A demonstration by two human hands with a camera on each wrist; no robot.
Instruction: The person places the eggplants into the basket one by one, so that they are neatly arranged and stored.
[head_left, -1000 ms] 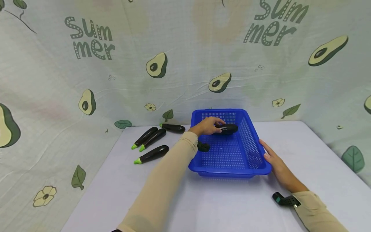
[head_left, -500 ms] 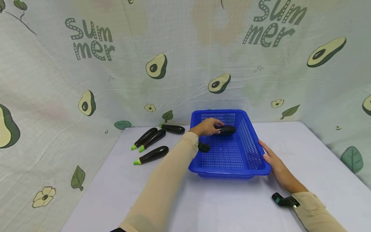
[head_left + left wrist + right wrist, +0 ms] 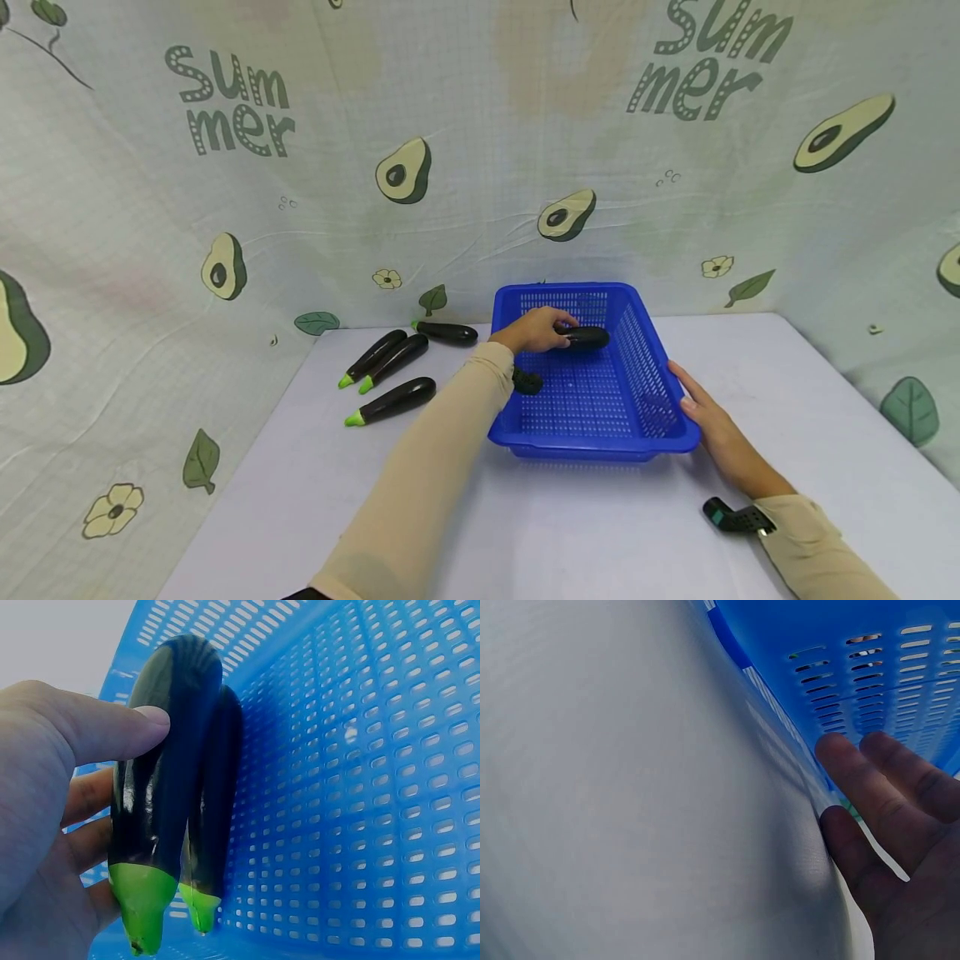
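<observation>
My left hand (image 3: 537,330) reaches into the far part of a blue plastic basket (image 3: 577,446) and grips a dark eggplant (image 3: 588,337). In the left wrist view the thumb lies across this eggplant's skin, and the other fingers curl behind it, its green stem end toward the wrist. Another eggplant (image 3: 217,795) lies beside it on the basket's mesh, partly hidden. At the basket's right side, my right hand (image 3: 708,421) touches the outer wall with fairly straight fingers (image 3: 874,784), as the right wrist view shows.
Several more eggplants (image 3: 396,398) lie on the white table (image 3: 300,500) left of the basket. A printed cloth (image 3: 480,108) hangs behind the table and along its sides. The basket's far end is close to the back cloth.
From one second to half a second ago, the gripped eggplant shifted slightly left and down in the basket. Since then it has hardly moved. The right hand stays at the basket's side.
</observation>
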